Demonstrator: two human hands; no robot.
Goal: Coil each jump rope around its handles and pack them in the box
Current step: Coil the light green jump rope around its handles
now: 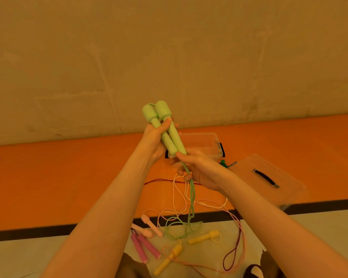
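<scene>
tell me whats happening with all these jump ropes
A person is packing away jump ropes. The left hand grips the two green handles held side by side, while the right hand pinches the green rope just below them; it hangs uncoiled to the floor. Pink handles and yellow handles lie loose below. The clear box sits open, its lid beside it.

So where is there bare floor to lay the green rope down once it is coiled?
Bare orange mat left of the clear box, and more right of the lid. Crowded below the hands: pink and yellow handles amid tangled cords.
</scene>
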